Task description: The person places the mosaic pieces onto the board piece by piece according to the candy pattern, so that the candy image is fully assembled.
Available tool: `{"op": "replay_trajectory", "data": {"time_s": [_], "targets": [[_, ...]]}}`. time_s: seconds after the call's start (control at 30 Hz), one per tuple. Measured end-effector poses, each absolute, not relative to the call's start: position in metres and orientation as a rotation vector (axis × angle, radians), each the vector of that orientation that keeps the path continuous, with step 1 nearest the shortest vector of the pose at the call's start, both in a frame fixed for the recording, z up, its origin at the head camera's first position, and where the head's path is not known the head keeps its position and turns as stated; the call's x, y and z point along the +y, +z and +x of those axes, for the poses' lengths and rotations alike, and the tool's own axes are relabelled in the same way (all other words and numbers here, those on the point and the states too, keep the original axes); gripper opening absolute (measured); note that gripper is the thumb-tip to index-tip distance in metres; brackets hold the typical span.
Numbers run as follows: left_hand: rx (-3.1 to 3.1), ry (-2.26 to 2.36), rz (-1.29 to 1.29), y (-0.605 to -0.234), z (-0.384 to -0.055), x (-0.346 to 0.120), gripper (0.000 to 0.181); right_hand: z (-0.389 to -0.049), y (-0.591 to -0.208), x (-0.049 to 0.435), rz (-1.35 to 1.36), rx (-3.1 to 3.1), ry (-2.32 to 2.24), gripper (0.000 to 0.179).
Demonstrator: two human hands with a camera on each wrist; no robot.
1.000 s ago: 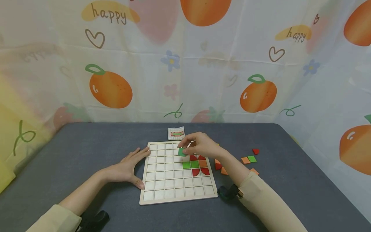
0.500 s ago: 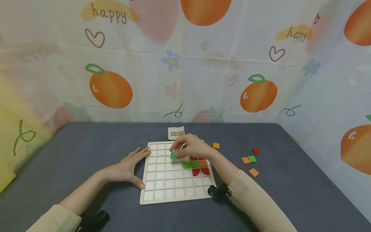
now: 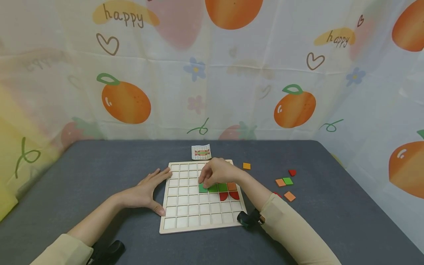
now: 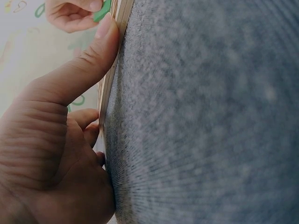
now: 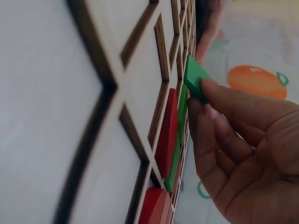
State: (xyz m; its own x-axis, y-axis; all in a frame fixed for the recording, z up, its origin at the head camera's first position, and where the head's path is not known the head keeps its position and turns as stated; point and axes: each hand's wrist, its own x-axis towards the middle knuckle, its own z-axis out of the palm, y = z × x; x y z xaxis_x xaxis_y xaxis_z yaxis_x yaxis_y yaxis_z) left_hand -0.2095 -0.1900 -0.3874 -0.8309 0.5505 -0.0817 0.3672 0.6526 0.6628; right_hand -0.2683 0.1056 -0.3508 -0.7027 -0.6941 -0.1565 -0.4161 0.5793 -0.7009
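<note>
My right hand (image 3: 222, 172) pinches a green square tile (image 5: 195, 74) between thumb and fingers. In the right wrist view that tile is tilted, its edge close to the wooden grid board (image 3: 188, 211). Just right of it, green tiles (image 3: 222, 187) and an orange tile (image 3: 232, 186) lie in one row of cells, with red rounded tiles (image 3: 223, 196) in the row below. The hand covers part of the board above that row. My left hand (image 3: 145, 191) spreads along the board's left edge, its thumb (image 4: 88, 70) and fingertips touching the frame.
Behind the board lies a small printed pattern card (image 3: 201, 152). To the right on the dark table (image 3: 331, 221) are a yellow-orange tile (image 3: 246, 166), a red piece (image 3: 292, 172), a loose green tile (image 3: 288, 181) and orange tiles (image 3: 289, 196). A printed curtain (image 3: 232, 92) hangs behind.
My right hand has carried the green tile left, then down to the row of green tiles. Tiles right of the board, hidden by the forearm before, now show. The left hand stays put.
</note>
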Motion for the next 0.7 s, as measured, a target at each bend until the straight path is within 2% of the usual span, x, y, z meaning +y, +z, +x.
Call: {"op": "replay_trajectory", "data": {"time_s": [0.7], "targets": [[2.602, 0.949, 0.748, -0.3865, -0.2085, -0.1907, 0.122, -0.264, -0.3504, 0.101, -0.895, 2.408, -0.865, 0.011]]}}
